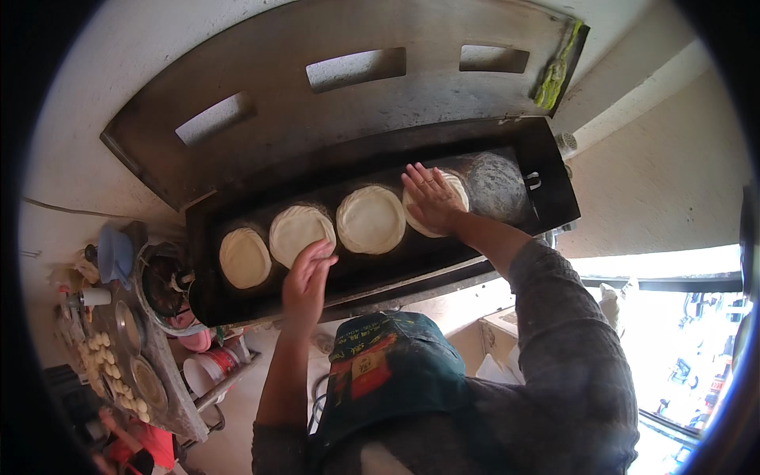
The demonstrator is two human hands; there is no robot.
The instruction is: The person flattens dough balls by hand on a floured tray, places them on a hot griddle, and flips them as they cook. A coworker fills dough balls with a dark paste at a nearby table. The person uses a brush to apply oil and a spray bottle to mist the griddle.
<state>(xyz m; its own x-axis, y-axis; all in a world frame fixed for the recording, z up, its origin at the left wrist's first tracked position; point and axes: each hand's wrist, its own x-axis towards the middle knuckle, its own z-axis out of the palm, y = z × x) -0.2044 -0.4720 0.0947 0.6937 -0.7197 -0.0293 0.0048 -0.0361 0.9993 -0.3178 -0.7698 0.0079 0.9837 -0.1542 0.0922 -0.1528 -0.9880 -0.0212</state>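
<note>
Several pale dough rounds with twisted rims lie in a row on a long black griddle [380, 276]. My right hand [433, 202] presses flat, palm down with fingers spread, on the rightmost dough round [457, 185] and covers much of it. My left hand [306, 282] hangs over the griddle's near side, holding nothing; its fingertips overlap the lower right rim of a large dough round [297, 234]. Whether they touch it, I cannot tell. Between my hands lies another dough round [371, 218]. A smaller one [244, 258] sits at the left end.
The griddle's slotted metal lid [433, 86] stands raised behind, with a yellow-green cord [555, 77] on its right edge. Right of the dough lies a whitish, floury round patch [497, 187]. At left, dough pieces [110, 362] cover part of a worktable [178, 392]; a person in red [142, 445] is beside it.
</note>
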